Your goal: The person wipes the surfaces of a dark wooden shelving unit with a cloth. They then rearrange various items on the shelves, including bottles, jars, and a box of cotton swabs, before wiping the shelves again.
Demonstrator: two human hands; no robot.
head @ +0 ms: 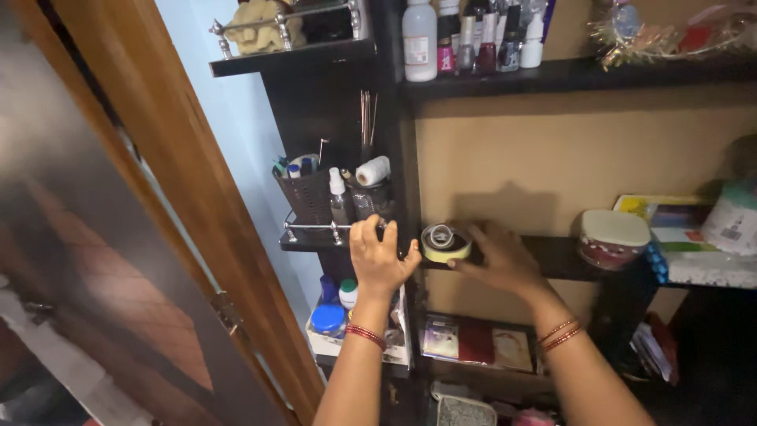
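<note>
Dark wooden shelves (583, 75) hold bottles (419, 39); both hands (378, 256) touch a tape roll (445, 243).

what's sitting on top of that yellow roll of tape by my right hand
A smaller pale roll lies on top of the yellow tape roll, which rests on the dark shelf. Your right hand touches the tape's right side, covering what is directly behind there.

A home: dark wooden wall shelves (568, 75) crowded with small cosmetic bottles (473, 39), a white thread spool (373, 170), a lidded plastic box (613, 238), beside a brown wooden door (181, 181).
</note>
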